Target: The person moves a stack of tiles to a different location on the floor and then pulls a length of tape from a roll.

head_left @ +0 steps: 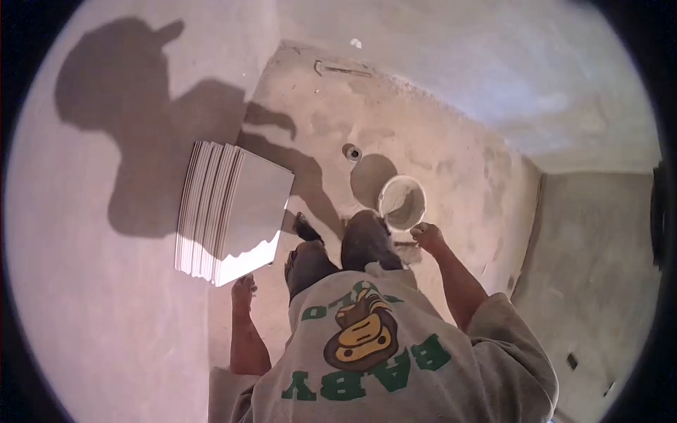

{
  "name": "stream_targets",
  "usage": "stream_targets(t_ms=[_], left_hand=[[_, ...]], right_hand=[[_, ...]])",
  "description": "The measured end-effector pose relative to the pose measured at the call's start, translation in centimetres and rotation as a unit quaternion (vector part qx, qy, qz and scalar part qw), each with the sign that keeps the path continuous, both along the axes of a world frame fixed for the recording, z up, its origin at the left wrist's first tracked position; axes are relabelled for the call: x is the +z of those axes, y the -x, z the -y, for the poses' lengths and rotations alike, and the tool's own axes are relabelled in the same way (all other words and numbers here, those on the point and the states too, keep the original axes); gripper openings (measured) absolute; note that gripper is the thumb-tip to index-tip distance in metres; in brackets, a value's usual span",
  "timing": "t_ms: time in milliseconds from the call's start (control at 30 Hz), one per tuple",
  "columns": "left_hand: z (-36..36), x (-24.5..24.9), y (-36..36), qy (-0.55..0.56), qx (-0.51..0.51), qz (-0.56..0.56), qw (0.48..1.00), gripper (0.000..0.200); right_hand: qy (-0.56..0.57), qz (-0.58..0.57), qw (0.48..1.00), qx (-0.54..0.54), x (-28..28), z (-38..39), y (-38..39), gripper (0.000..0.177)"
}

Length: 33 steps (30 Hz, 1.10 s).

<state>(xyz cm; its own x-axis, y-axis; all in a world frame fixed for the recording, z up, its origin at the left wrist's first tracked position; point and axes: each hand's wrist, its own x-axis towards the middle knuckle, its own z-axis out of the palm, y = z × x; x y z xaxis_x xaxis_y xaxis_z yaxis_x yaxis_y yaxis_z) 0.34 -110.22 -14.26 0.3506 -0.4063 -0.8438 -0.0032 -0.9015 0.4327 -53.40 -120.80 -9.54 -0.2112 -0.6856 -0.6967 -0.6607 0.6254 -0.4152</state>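
Below the lower edge of a stack of pale square tiles [257, 187], my left hand [243, 290] hangs with its fingers loosely bent and partly apart, and nothing shows in it. The tiles stand on edge against the wall at left. My right hand [427, 236] is at the lower right side of a white bucket [423, 204], its fingers curled together close to the rim. Whether it grips the rim or something small is too unclear to tell. Inside the bucket is a greyish surface.
A small round roll-like object [355, 154] lies on the dusty floor [331, 113] beyond the bucket. Farther off is a thin frame-like outline [342, 70]. Plastered walls [493, 84] surround the floor, and a dark object [307, 228] lies beside my legs. My shadow falls across the left wall.
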Motion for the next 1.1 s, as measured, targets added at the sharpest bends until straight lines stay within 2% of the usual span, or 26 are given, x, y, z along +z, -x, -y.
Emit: stream_targets(t_ms=[33,100,133,200,233,300,367,400,433,467,500,567,667,733,800,833,867,900,933,967,1000,1033,1067,1100], left_hand=[[2.2,0.5,-0.7,0.022,-0.03,0.0,0.999,0.04],[7.0,2.0,-1.4,0.016,-0.067,-0.011,0.998,0.041],[9.3,2.1,-1.5,0.03,-0.093,-0.014,0.995,0.041],[13.3,0.4,-1.9,0.038,-0.145,-0.016,0.989,0.041],[15.3,-0.4,-1.8,0.046,-0.16,-0.049,0.985,0.042],[19.8,1.8,1.6,0.086,-0.176,-0.02,0.98,0.043],[23.4,1.0,3.5,0.12,-0.208,-0.04,0.97,0.043],[24.1,1.0,5.0,0.143,-0.211,-0.051,0.965,0.043],[25.2,0.6,6.0,0.146,-0.226,-0.062,0.961,0.043],[26.1,-0.2,6.7,0.139,-0.25,-0.06,0.956,0.043],[26.9,-0.2,7.4,0.139,-0.275,-0.053,0.95,0.043],[27.6,-0.6,8.3,0.121,-0.308,-0.071,0.941,0.046],[28.8,-1.7,6.4,0.076,-0.377,-0.082,0.919,0.049],[27.6,-0.6,7.5,0.078,-0.418,-0.047,0.904,0.049],[27.0,-0.6,6.1,0.103,-0.357,-0.053,0.927,0.046],[26.9,-0.3,5.2,0.123,-0.303,-0.053,0.944,0.044],[26.4,-0.4,3.8,0.131,-0.248,-0.058,0.958,0.038],[25.9,-0.3,2.7,0.133,-0.223,-0.048,0.964,0.038],[24.5,0.1,2.0,0.145,-0.183,-0.035,0.972,0.035],[22.7,0.1,0.5,0.152,-0.137,-0.017,0.979,0.032],[20.3,-0.7,-1.5,0.133,-0.108,-0.023,0.985,0.028],[18.0,-1.7,-3.3,0.121,-0.071,-0.029,0.99,0.026],[15.8,-2.6,-5.1,0.079,-0.071,-0.002,0.994,0.026],[13.2,-3.4,-6.6,0.034,-0.069,0.016,0.997,0.027]], right_hand=[[0.03,-0.01,0.999,0.013,0.3,-0.2,-0.5,0.025],[0.001,0.011,0.999,-0.048,-1.0,-2.6,-0.4,0.026],[0.073,0.0,0.996,0.049,-2.9,-4.8,0.6,0.025],[0.14,-0.024,0.982,0.123,-5.4,-10.0,2.6,0.025],[0.102,-0.029,0.99,0.092,-5.6,-11.9,3.0,0.024],[0.071,-0.042,0.996,0.032,-5.3,-14.0,2.3,0.023],[-0.089,-0.044,0.987,-0.13,-5.1,-15.5,1.8,0.025],[0.008,-0.143,0.961,0.235,-5.9,-16.8,2.6,0.027],[0.005,-0.152,0.964,0.219,-6.5,-17.7,2.8,0.027],[-0.065,-0.108,0.991,-0.043,-4.9,-16.5,1.0,0.026],[-0.119,-0.048,0.944,-0.303,-3.6,-15.8,-0.2,0.025],[-0.089,-0.012,0.927,-0.365,-5.0,-16.0,-1.1,0.026],[-0.025,-0.021,0.917,-0.399,-4.4,-14.3,-4.4,0.026],[-0.041,0.009,0.937,-0.346,-5.6,-15.1,-2.4,0.023],[-0.089,-0.064,0.983,-0.15,-6.1,-14.1,-1.7,0.02],[-0.15,-0.069,0.967,-0.195,-5.6,-12.9,-1.6,0.02],[-0.141,-0.07,0.973,-0.17,-7.4,-12.0,-0.4,0.02],[-0.077,-0.12,0.99,0.001,-11.5,-12.7,2.1,0.02],[-0.01,-0.157,0.972,0.175,-14.0,-13.3,3.7,0.021],[-0.079,-0.166,0.98,0.077,-13.3,-11.0,4.1,0.018],[-0.044,-0.061,0.993,-0.094,-11.6,-9.1,4.2,0.018],[0.008,0.038,0.964,-0.264,-9.7,-7.1,4.4,0.019],[-0.007,-0.03,0.986,-0.163,-1.2,-1.7,1.0,0.019],[0.039,0.123,0.962,-0.241,-1.2,-0.5,1.1,0.018]])
